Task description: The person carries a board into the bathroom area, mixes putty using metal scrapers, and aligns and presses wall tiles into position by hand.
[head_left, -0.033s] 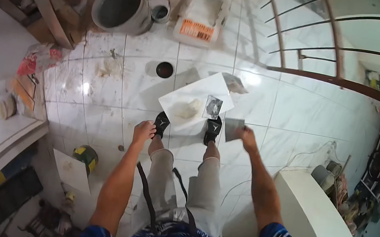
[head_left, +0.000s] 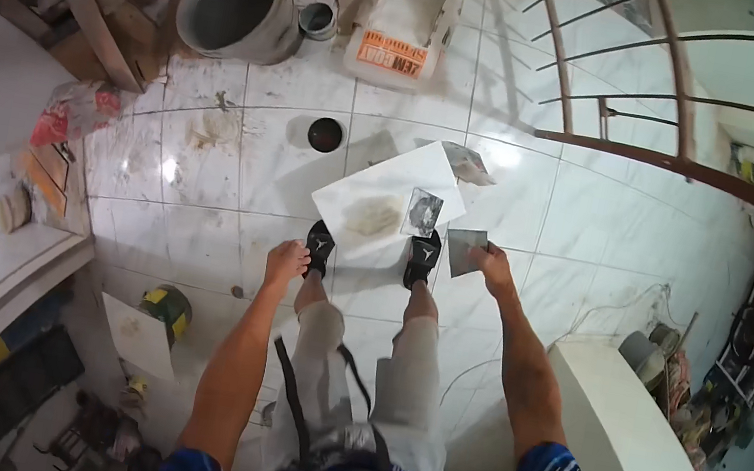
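Note:
My right hand (head_left: 494,267) grips a thin, flat grey square plate (head_left: 466,252) by its edge, just above the floor tiles to the right of my shoes. My left hand (head_left: 289,261) hangs beside my left black shoe (head_left: 319,247), its fingers curled; I cannot make out anything in them. In front of my feet lies a tilted white board (head_left: 398,174). A beige patch of paste or smear (head_left: 373,216) marks its near part. Close to my right shoe, a second small grey square plate (head_left: 422,212), blotched with white, rests on the board.
A round dark cup (head_left: 325,135) stands left of the board, and a crumpled plastic bag (head_left: 470,163) touches its far corner. Farther off are a grey bucket (head_left: 275,41) and a white and orange container (head_left: 396,47). A metal railing (head_left: 673,161) runs at upper right, a white ledge (head_left: 609,408) at lower right.
The view has shifted slightly. The plate in my right hand has risen a little and shows more of its face. My left hand stays beside the shoe.

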The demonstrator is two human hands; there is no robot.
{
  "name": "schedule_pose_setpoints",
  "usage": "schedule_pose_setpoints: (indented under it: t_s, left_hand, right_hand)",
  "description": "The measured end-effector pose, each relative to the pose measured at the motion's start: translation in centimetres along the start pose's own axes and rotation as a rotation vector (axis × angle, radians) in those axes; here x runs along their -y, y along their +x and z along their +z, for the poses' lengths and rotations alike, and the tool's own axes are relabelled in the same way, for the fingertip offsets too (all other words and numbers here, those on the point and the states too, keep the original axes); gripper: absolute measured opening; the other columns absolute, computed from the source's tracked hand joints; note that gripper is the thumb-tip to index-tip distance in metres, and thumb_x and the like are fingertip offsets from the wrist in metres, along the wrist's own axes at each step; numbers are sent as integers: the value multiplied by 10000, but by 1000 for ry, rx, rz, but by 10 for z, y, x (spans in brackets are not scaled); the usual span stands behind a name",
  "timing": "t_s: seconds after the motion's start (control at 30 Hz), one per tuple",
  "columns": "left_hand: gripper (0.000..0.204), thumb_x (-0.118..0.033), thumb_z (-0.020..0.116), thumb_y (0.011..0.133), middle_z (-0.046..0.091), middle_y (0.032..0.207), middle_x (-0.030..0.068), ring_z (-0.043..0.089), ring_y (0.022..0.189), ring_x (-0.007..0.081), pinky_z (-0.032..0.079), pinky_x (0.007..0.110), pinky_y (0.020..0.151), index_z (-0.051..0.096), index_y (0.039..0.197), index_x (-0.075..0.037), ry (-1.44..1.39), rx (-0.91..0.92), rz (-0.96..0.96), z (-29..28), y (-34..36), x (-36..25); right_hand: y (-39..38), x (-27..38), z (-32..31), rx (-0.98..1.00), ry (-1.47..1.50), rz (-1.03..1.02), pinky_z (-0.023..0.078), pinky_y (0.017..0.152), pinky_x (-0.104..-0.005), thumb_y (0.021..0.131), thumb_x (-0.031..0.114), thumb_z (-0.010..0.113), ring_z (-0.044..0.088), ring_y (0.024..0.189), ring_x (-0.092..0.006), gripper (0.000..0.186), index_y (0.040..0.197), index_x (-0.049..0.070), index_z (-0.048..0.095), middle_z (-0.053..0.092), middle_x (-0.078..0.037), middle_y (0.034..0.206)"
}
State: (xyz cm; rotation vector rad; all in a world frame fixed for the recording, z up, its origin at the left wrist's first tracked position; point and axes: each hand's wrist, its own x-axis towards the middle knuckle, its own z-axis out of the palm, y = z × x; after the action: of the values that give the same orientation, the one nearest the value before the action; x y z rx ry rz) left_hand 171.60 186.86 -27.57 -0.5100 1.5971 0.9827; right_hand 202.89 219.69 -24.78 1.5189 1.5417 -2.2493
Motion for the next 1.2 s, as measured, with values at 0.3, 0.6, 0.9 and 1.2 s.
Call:
schedule_pose_setpoints:
  t_s: [0.3, 0.6, 0.9, 1.2]
  left_hand:
    - [305, -322, 543, 902, 554, 794, -7, 464, 647, 88, 367, 255, 536, 599, 1052, -63, 60, -335, 97, 43, 217, 129]
    - [403, -407, 461, 927, 610, 922, 41, 566, 803, 153, 432, 293, 719, 573, 1072, -48, -154, -313, 1, 16, 307, 181]
    - [420, -384, 500, 914, 555, 1133, 87, 519, 1018, 205, 409, 349, 899, 521, 1180, -59, -688, -219, 56, 35, 307, 184]
    - [380, -310, 538, 903, 553, 1114, 64, 488, 1017, 188, 396, 363, 898, 534, 1175, -44, -720, -307, 102, -51, 165, 138]
  right_hand:
    - [219, -133, -21, 166, -160, 82, 448, 792, -274, 800, 245, 608, 577, 851, -143, 420, 1085, -63, 583, 636, -81, 937]
    - [278, -193, 5, 166, -201, 118, 425, 849, -264, 816, 238, 575, 569, 921, -159, 432, 1132, -56, 571, 626, -92, 1003]
    - [261, -199, 26, 8, -216, 131, 418, 871, -266, 812, 207, 562, 567, 940, -164, 407, 1126, -52, 577, 621, -86, 1033]
    - [123, -98, 119, -57, -134, 47, 415, 863, -274, 809, 204, 558, 557, 927, -165, 385, 1084, -64, 579, 619, -89, 1002]
